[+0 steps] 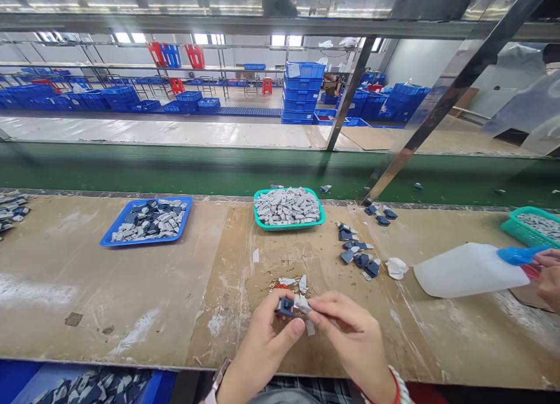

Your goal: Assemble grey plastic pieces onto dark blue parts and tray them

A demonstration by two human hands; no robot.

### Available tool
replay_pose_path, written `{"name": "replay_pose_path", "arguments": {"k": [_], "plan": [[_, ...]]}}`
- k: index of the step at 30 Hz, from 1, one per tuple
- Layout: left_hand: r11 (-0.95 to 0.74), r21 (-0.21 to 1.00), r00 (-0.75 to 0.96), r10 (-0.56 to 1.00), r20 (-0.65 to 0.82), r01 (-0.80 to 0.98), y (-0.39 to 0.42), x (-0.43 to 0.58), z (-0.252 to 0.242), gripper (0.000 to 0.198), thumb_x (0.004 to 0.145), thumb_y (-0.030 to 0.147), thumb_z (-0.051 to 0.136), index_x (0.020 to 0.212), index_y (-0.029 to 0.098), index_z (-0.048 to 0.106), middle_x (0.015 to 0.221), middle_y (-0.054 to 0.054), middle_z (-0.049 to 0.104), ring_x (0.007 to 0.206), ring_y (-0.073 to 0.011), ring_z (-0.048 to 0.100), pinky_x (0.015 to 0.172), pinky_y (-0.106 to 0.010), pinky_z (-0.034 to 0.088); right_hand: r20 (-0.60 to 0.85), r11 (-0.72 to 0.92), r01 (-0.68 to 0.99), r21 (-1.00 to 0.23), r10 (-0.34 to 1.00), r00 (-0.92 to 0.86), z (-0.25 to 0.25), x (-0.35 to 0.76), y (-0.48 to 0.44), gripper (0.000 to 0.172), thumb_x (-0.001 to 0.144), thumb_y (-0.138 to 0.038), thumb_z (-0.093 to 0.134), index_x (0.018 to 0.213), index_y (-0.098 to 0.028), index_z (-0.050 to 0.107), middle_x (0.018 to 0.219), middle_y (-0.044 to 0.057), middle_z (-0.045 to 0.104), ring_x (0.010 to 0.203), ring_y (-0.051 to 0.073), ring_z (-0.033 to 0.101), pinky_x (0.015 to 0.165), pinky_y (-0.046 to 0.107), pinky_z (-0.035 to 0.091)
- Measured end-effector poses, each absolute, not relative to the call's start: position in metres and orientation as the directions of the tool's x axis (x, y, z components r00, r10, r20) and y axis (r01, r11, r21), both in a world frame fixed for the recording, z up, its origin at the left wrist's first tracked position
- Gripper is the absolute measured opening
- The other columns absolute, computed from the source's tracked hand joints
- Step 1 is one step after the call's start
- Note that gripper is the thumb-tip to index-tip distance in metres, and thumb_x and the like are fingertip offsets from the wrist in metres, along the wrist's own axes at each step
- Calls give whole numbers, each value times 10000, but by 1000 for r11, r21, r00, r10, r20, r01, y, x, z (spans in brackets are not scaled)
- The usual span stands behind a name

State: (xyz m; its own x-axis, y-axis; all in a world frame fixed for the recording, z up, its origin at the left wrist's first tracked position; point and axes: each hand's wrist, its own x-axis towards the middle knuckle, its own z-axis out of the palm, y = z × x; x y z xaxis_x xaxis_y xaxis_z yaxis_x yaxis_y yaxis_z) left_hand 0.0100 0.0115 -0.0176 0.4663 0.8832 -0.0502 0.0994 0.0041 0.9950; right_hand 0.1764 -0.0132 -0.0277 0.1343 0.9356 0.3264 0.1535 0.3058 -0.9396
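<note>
Between the fingers of my left hand (273,337) is a small dark blue plastic part (285,307). My right hand (350,328) pinches a small light grey plastic part (301,303), which meets the blue one; I cannot tell whether they are joined. Just beyond my fingers, loose grey pieces (303,284) and something red (286,281) lie on a wet patch of the brown table covering. Farther back, a green basket (322,217) is heaped with grey parts. To the right of my hands lie several blue-and-grey pieces (349,255) in a loose group.
A blue tray (103,241) of mixed parts stands left. At right, another person's hand (552,276) is at a white plastic bottle (468,273) beside crumpled white paper (396,268). A slanting metal post (415,136) rises by the green conveyor belt (196,171). A blue bin (157,386) sits lower left.
</note>
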Motion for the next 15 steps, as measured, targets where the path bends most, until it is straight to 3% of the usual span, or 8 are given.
{"name": "replay_pose_path", "arguments": {"k": [3,7,12,15], "plan": [[-20,995,443,896,-27,102,8,12,-17,263,891,425,530,1063,227,542,966,-19,570,898,-169,515,798,-241,369,514,480,308,-822,857,37,-21,170,-16,245,810,-66,634,966,-238,712,861,38,692,754,122,658,660,190,549],[-52,983,378,926,-18,175,3,15,-15,225,938,400,438,975,209,551,929,-28,580,880,-170,531,791,-250,376,592,571,422,-704,800,-95,-19,165,-19,235,847,-26,555,971,-186,677,875,72,667,767,127,635,666,197,540],[-41,975,299,954,-26,217,-1,20,-29,297,959,404,340,852,191,517,781,-19,554,742,-166,519,712,-260,380,540,630,527,-570,771,-337,-20,156,-24,234,903,-62,438,926,-132,661,808,99,638,706,145,597,621,224,517],[44,974,190,978,-87,220,-5,-8,-43,363,914,482,380,771,187,537,691,-12,539,656,-172,499,630,-260,382,451,656,486,-577,752,-480,-17,156,-18,206,910,-132,473,970,-160,668,841,77,649,701,139,602,619,220,511]]}}
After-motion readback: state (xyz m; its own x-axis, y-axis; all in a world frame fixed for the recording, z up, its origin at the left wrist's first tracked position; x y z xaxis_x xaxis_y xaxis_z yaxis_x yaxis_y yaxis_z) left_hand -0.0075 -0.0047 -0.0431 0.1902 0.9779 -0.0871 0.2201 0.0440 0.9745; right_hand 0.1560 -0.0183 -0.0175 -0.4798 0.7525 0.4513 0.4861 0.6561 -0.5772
